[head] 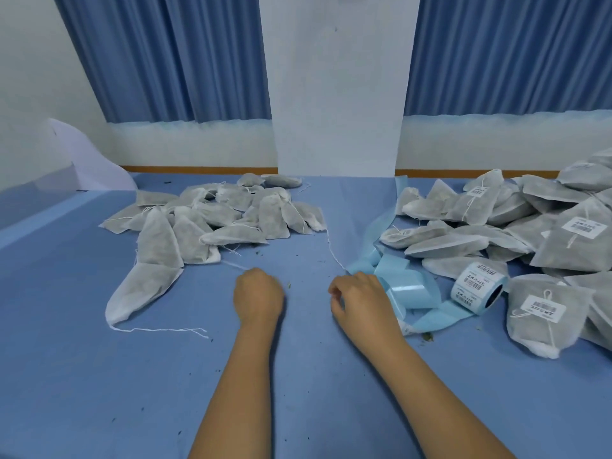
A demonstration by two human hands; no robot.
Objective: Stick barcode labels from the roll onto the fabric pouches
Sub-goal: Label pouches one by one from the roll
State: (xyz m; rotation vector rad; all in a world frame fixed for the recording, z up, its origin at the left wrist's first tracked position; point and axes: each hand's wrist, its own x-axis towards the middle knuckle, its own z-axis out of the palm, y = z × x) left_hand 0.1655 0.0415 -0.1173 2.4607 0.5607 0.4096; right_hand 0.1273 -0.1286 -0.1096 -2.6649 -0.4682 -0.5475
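Head view: at the far left a white sheet point(92, 160) leans against the wall beside the blue table cover point(99, 376). On the left half of the cover lies a heap of unlabelled pouches point(212, 223), grey-white and overlapping. One flat pouch point(142, 293) lies at the heap's near-left edge, and its loose string trails toward the near side.

Right of that pouch, near the middle of the table, the left hand point(258, 293) rests knuckles-up. Its fingers are clenched under the palm, and nothing shows in its grasp. A thin thread point(236, 265) from the heap ends just beside it.

The right hand point(361, 303) lies close by, apart from the left. Its fingers are curled and the thumb sits near a fingertip. I cannot tell whether they pinch anything. Its far edge is against the tangled backing strip point(410, 293), a pale blue ribbon that loops across the cover and runs off toward the wall.

Just right of the loops the label roll point(477, 288) lies on its side, with printed barcode labels on its outer turn and its dark core facing near-right. Beyond it, filling the right side, is a pile of labelled pouches point(530, 226), several with white barcode labels facing up. One of them, the nearest pouch point(543, 313), lies just beside the roll.

Behind the table hang blue curtains point(165, 61), split by a white pillar point(334, 94).
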